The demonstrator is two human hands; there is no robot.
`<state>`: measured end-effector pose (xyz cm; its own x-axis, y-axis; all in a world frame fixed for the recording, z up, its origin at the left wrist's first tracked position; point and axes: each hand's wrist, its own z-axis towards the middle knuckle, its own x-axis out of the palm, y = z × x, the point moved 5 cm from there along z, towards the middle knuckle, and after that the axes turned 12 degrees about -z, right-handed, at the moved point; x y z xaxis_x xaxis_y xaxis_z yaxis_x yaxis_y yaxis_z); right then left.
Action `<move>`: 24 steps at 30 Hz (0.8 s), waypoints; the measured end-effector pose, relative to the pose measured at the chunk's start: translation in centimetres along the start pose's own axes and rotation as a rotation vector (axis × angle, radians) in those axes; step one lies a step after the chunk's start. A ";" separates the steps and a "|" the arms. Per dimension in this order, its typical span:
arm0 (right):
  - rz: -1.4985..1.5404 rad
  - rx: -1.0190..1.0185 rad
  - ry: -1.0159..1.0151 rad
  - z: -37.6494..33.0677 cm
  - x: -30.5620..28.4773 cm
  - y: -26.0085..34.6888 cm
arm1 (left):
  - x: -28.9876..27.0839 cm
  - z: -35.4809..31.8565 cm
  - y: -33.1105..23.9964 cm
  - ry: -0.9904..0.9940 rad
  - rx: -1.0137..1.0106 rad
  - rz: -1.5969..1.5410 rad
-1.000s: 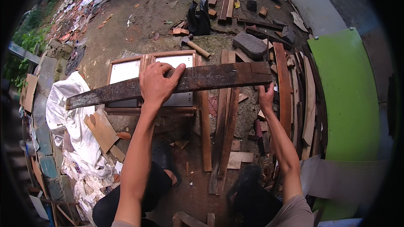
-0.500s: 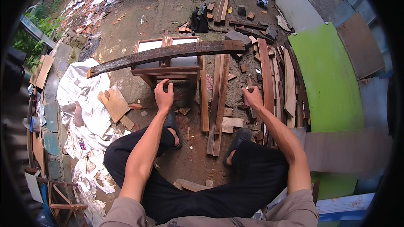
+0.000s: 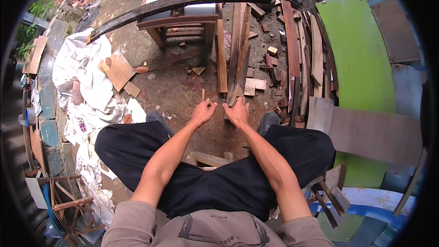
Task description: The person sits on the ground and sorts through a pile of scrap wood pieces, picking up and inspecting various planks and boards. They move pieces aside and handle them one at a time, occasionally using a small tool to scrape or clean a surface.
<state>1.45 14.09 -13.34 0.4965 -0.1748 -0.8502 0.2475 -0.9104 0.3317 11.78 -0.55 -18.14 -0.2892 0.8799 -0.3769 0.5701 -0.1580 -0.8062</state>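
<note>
My left hand [image 3: 204, 112] is in front of my lap, fingers pinched together; whatever they may hold is too small to make out. Beside it, my right hand [image 3: 237, 112] closes around the near end of a long, narrow dark piece [image 3: 243, 66] with a tan patch near my fingers. Its kind is unclear. This piece lies along two long wooden strips [image 3: 236, 32] on the ground. Beyond my hands stands a small brown wooden frame stool or table [image 3: 178, 19] with white panels on top. A dark, weathered beam [image 3: 173, 4] rests across it.
On the left lie a white cloth [image 3: 80, 71] and a plywood scrap [image 3: 117, 71]. Wooden boards [image 3: 291, 50] and small offcuts [image 3: 255, 84] are to the right, beside a large green panel [image 3: 359, 55]. A brownish sheet [image 3: 370, 130] lies nearer on that side.
My right hand has moved left and nearer from the offcuts, and a long dark piece now extends from it. My left hand has drawn back from the stool, its fingers now pinched. The view has tilted down.
</note>
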 end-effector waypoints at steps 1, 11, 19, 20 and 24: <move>-0.013 0.053 0.181 -1.2 1.1 0.2 | 1.7 -1.6 1.7 0.092 -0.048 0.021; -0.026 0.048 0.169 -1.5 6.6 -1.9 | 9.4 -14.0 5.9 1.184 -0.317 0.426; -0.003 0.051 0.179 -6.5 2.9 -3.3 | 4.7 -20.3 4.8 1.052 -0.590 0.323; -0.007 0.055 0.248 -7.6 2.4 -3.6 | 3.7 -20.3 3.7 1.090 -0.519 0.357; 0.048 0.126 0.321 -12.5 0.1 -3.5 | 3.0 -19.5 2.6 1.104 -0.434 0.441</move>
<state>10.99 21.92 -9.45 0.7463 -0.1105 -0.6564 0.1222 -0.9466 0.2982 27.41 10.39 -12.43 0.6636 0.7275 0.1744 0.7195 -0.5567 -0.4153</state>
